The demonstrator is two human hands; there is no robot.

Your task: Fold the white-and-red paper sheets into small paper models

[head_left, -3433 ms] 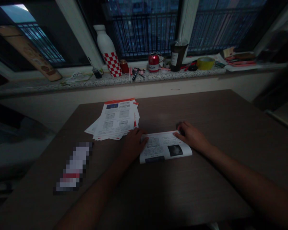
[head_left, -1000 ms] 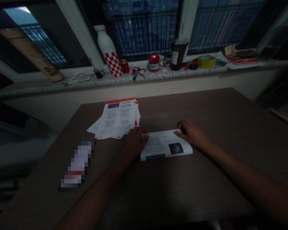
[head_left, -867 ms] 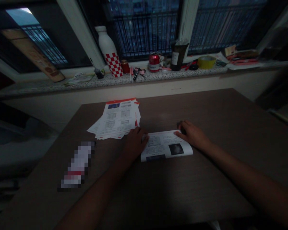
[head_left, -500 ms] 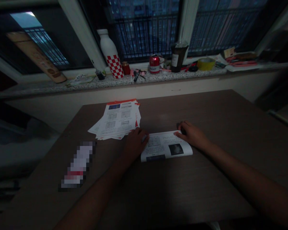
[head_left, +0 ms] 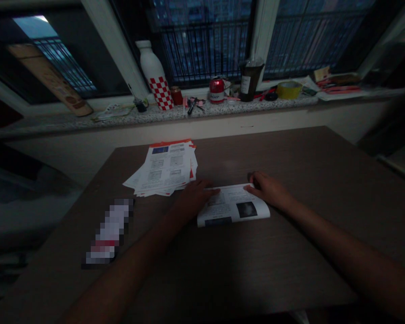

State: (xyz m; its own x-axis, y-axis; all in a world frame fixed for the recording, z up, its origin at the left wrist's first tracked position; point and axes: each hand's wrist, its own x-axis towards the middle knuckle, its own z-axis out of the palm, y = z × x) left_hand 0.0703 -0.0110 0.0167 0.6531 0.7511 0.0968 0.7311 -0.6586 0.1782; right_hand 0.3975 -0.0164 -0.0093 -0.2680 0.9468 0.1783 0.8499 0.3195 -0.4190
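Note:
A folded printed sheet [head_left: 234,207] lies on the brown table, its bent fold curling up a little at the near side. My left hand [head_left: 197,195] rests over its far left corner, fingers stretched out toward the right and one fingertip on the print. At the far right corner, my right hand [head_left: 265,186] is closed on the sheet, thumb on top and the other fingers curled past the far edge. Just beyond my left hand sits a fanned stack of printed sheets [head_left: 165,168] with orange-red edges.
A pixelated phone-like object [head_left: 110,234] lies on the table [head_left: 256,270] at left. Along the windowsill stand a red-and-white checked bottle [head_left: 158,81], a red can [head_left: 217,91], a dark drink cup [head_left: 250,81], a yellow tape roll [head_left: 288,91] and a leaning cardboard-coloured tube [head_left: 52,81].
My left hand has slid slightly right along the far edge of the folded sheet, and its fingers are now straighter. The right hand and the sheet have hardly moved.

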